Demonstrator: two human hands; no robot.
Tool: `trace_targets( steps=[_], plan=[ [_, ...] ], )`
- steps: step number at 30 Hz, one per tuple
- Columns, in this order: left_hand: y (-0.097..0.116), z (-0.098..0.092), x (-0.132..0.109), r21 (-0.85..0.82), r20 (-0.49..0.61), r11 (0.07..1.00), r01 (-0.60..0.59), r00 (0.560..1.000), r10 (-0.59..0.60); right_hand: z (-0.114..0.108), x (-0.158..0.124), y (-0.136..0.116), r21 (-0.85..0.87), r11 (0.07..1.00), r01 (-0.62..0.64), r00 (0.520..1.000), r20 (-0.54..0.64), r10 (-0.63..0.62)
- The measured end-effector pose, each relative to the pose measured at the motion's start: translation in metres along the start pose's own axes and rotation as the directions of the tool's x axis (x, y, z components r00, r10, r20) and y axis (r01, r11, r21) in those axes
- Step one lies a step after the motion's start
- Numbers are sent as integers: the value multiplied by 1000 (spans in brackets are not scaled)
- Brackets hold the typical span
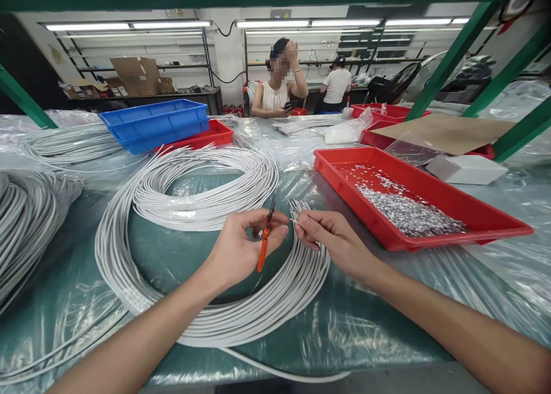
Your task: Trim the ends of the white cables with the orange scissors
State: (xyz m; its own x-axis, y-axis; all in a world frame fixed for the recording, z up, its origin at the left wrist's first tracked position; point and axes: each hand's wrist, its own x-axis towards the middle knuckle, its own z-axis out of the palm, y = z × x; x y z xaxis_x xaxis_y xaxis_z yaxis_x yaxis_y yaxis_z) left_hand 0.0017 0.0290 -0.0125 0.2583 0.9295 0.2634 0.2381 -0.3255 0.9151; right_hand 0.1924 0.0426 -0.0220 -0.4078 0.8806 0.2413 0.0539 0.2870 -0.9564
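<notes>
My left hand [245, 242] is closed around a small orange-handled tool [264, 242] with a dark, narrow pointed tip; its exact kind is unclear. Between the fingertips of my right hand [325, 233] is the end of a thin grey-white cable [294, 220]. Just behind those fingers, many cable ends bunch together at the end of a large coil of grey-white cables [258, 319]. This coil lies on the table below both hands, with a second coil [202, 210] overlapping its far side.
To the right stands a red tray [357, 201] holding many small shiny metal pieces [408, 210]. Stacked blue bins [155, 124] are at the back left, and more cable coils [30, 221] lie at left. Green frame bars [451, 61] slant at right. Two people are across the table.
</notes>
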Motion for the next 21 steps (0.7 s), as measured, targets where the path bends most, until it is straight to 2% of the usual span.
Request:
trace_targets(
  steps=[3, 8, 15, 21],
  plan=[
    [1, 2, -2, 33, -1, 999, -23, 1000, 23, 0, -3, -2, 10, 1000, -22, 998, 62, 22],
    [3, 1, -3, 31, 36, 999, -31, 999, 30, 1, -6, -5, -85, 996, -13, 995, 97, 22],
    [3, 1, -4, 27, 39, 999, -38, 999, 37, 4, -7, -5, -224, 972, 72, 997, 41, -64],
    [-1, 0, -3, 42, 49, 991, -124, 991, 122, 7, -7, -6, -309, 948, 73, 997, 25, -69]
  ],
)
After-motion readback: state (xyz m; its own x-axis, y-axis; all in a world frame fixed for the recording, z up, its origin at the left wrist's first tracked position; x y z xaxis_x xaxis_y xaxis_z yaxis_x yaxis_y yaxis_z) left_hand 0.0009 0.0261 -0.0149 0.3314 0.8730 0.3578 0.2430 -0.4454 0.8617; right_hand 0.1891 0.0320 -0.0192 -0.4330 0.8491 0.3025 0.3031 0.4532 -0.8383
